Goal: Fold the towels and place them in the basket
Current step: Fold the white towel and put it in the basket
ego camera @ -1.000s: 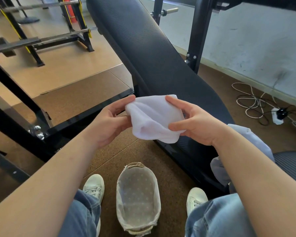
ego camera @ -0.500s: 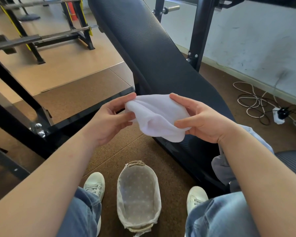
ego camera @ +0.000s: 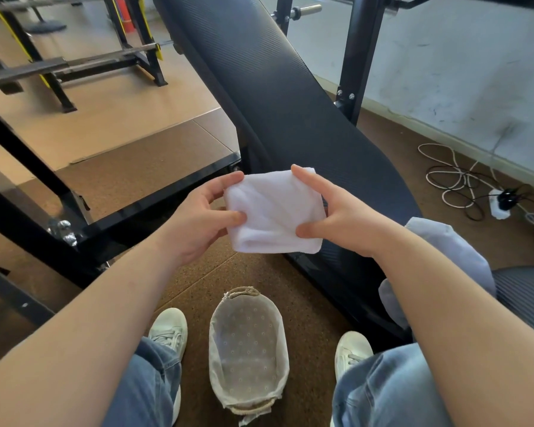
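Observation:
A small white towel point(ego camera: 275, 212), folded into a compact square, is held in the air in front of me. My left hand point(ego camera: 202, 218) pinches its left edge and my right hand point(ego camera: 336, 217) grips its right edge, thumb underneath. Below, on the brown floor between my two white shoes, stands an oval basket point(ego camera: 248, 349) with a pale dotted liner; nothing lies in it. A pale blue towel point(ego camera: 444, 251) lies bunched on the bench seat to my right, partly hidden by my right forearm.
A black padded bench point(ego camera: 275, 97) slopes away behind the towel. Black steel frame bars point(ego camera: 154, 208) cross at the left. Coiled cables and a power strip point(ego camera: 500, 208) lie on the floor at the right by the wall. Weight racks point(ego camera: 74, 63) stand at the far left.
The white towel went from a loose, drooping bundle to a flat, squared fold between both hands. My hands shifted slightly to hold its two side edges.

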